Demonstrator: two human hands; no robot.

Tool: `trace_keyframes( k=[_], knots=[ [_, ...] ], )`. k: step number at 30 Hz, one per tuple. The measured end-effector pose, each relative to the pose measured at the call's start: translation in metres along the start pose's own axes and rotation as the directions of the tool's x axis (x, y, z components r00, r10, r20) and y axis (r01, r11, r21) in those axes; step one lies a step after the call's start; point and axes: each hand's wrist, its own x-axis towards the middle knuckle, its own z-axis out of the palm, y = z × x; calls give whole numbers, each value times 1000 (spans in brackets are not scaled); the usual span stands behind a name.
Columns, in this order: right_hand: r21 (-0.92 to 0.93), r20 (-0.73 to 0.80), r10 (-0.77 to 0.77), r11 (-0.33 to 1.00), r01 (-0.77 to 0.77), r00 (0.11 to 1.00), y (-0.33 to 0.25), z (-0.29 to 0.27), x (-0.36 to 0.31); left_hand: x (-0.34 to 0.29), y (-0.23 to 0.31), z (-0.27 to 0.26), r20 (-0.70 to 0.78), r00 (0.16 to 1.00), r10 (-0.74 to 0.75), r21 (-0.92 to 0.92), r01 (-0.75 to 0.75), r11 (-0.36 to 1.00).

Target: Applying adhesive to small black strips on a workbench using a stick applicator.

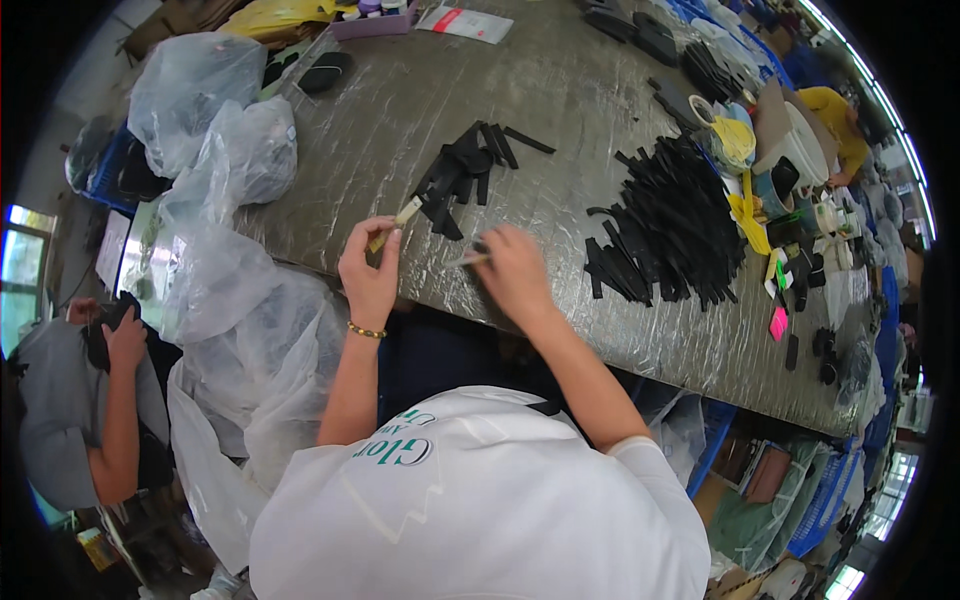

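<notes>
Holding a pale flat stick (395,224) pinched between thumb and fingertips of my left hand (368,272), I have it raised just above the near edge of the bench (560,90), its far end pointing toward the small heap of black strips (462,172). My right hand (512,268) is closed around something thin and light-coloured (464,259) that pokes out to the left toward my other hand; what it is I cannot tell, nor whether a dark strip is caught under my fingers.

Judging by how things lie, I am somewhere in the middle of the work. To the right sits a large pile of black strips (672,225), spread in a fan near the bench's right end, and just beyond my hands is the much smaller heap. Which pile is finished and which is waiting I cannot say from here, but both hold pieces, so there is clearly more to go through, and the piece in hand is not yet set down.

Clear plastic bags (232,215) bulge along the left side of the bench, and far right there is a clutter of yellow tape (735,140) and small tools. Another person (90,400) in grey stands well to my left.
</notes>
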Motion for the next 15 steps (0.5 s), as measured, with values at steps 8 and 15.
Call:
trace_keyframes(
  k=[8,15],
  knots=[
    [-248,-51,-85,966,70,995,6,42,18,-12,-2,2,20,1000,-24,-83,25,996],
    [-276,-43,-116,956,100,992,41,-32,-27,-29,3,24,148,985,-90,-175,116,978]
  ],
)
